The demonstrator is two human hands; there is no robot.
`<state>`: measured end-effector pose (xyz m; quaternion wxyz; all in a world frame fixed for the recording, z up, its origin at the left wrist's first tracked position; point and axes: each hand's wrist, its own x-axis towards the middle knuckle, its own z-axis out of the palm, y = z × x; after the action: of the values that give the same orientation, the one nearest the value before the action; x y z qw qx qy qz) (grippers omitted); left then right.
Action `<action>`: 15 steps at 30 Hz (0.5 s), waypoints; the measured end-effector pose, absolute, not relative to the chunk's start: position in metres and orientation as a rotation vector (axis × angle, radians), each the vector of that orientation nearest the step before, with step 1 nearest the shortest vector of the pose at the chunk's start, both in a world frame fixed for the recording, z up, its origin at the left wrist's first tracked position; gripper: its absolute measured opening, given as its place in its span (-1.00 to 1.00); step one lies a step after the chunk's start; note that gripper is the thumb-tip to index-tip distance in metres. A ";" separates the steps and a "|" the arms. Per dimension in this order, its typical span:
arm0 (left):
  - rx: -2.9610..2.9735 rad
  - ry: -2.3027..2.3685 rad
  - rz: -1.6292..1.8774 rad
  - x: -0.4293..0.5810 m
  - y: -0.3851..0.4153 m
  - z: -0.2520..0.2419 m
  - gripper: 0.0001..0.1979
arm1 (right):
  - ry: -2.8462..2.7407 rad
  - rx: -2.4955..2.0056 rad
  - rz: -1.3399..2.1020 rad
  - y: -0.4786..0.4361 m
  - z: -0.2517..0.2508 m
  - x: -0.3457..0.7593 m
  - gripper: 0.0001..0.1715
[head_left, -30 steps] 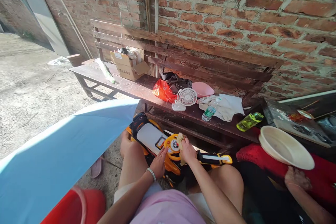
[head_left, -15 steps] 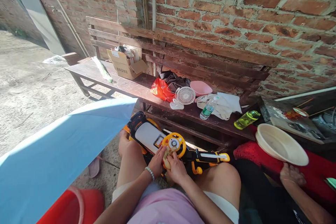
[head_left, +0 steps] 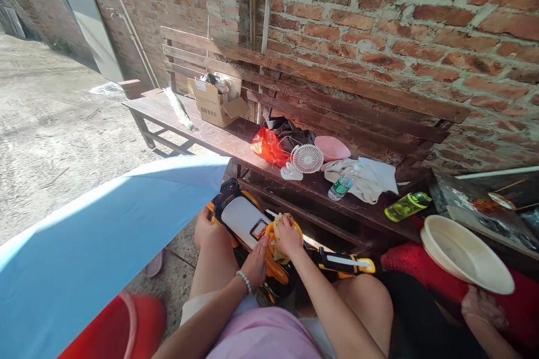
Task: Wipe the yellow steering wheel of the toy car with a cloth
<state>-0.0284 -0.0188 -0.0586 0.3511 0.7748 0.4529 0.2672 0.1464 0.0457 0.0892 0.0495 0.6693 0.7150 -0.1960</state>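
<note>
Holds a tan cloth with the right hand, in a closed grip, against the yellow steering wheel of a ride-on toy car. Rests the left hand, almost flat, at the wheel's edge, maybe to steady it; cannot tell about any hold there. Has the car between legs and bench, likely for easy reach.
</note>
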 end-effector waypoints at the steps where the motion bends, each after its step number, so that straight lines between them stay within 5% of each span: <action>1: 1.991 1.220 0.727 -0.029 -0.018 -0.059 0.09 | 2.186 1.998 -0.576 0.040 0.087 0.142 -0.41; 15: 2.074 1.203 0.483 -0.033 -0.019 -0.056 0.00 | 2.373 1.921 -0.791 -0.062 0.058 0.157 -0.25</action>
<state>-0.0333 -0.0191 -0.0562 0.3410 0.7971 0.4624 0.1856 0.1574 -0.0621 0.0578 -0.0061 0.6091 0.7524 -0.2507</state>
